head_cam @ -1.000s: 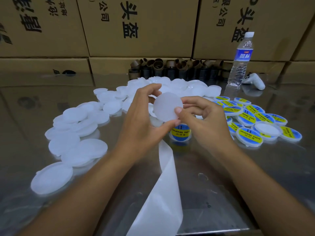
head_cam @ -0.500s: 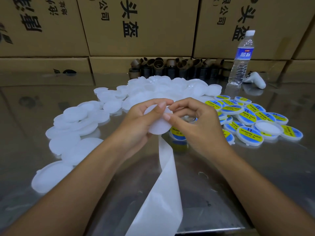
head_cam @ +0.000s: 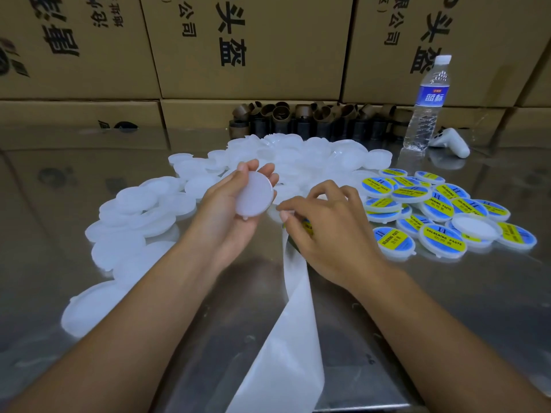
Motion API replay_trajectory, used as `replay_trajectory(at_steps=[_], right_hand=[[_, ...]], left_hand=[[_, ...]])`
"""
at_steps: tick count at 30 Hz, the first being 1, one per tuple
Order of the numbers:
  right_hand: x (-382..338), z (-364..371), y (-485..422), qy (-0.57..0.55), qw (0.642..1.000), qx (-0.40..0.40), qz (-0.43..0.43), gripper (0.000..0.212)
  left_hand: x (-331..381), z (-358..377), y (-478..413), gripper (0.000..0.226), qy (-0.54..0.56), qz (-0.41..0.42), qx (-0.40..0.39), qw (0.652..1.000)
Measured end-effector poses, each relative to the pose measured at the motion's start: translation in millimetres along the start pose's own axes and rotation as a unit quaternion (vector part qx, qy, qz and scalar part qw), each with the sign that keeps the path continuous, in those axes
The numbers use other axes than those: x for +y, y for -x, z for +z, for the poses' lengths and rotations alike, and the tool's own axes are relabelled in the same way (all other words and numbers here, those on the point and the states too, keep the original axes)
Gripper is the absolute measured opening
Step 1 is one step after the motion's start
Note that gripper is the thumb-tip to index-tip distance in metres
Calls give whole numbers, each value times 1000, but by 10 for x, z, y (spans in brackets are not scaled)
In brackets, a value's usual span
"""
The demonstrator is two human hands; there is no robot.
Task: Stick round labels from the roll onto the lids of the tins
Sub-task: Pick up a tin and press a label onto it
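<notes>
Over the table (head_cam: 89, 180), with the backing strip (head_cam: 298, 308) running from under the right hand (head_cam: 331, 234) toward the body. Gripping a blank lid (head_cam: 253, 193) in the curled left hand (head_cam: 229, 217), flat face tilted up, just left of the right fingers (head_cam: 293, 205). Pinching the round label (head_cam: 307, 226), mostly hidden under them; next, probably carrying it left onto the lid.

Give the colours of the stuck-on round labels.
The labels are blue with a yellow band across; head view shows them best.
</notes>
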State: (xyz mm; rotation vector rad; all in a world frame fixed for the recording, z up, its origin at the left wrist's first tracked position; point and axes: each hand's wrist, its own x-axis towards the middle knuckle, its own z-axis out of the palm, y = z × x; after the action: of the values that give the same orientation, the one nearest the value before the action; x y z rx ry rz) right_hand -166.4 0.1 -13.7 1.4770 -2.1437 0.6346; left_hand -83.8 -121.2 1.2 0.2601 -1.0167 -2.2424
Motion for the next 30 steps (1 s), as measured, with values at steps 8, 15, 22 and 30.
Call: replay_trajectory(at_steps=[8, 15, 22, 30], right_hand=[[50, -5, -6, -117, 988, 65, 79, 21], [95, -131, -19, -255, 918, 225, 203, 26], [148, -251, -10, -463, 783, 267, 318, 22], [113, -242, -24, -586, 746, 142, 283, 27]], left_hand=[[6, 24, 21, 17, -14, 7, 6, 1000], [-26, 2, 13, 17, -52, 11, 22, 998], [-41, -3, 9, 13, -93, 5, 20, 995], [-108, 17, 82, 37, -335, -33, -91, 937]])
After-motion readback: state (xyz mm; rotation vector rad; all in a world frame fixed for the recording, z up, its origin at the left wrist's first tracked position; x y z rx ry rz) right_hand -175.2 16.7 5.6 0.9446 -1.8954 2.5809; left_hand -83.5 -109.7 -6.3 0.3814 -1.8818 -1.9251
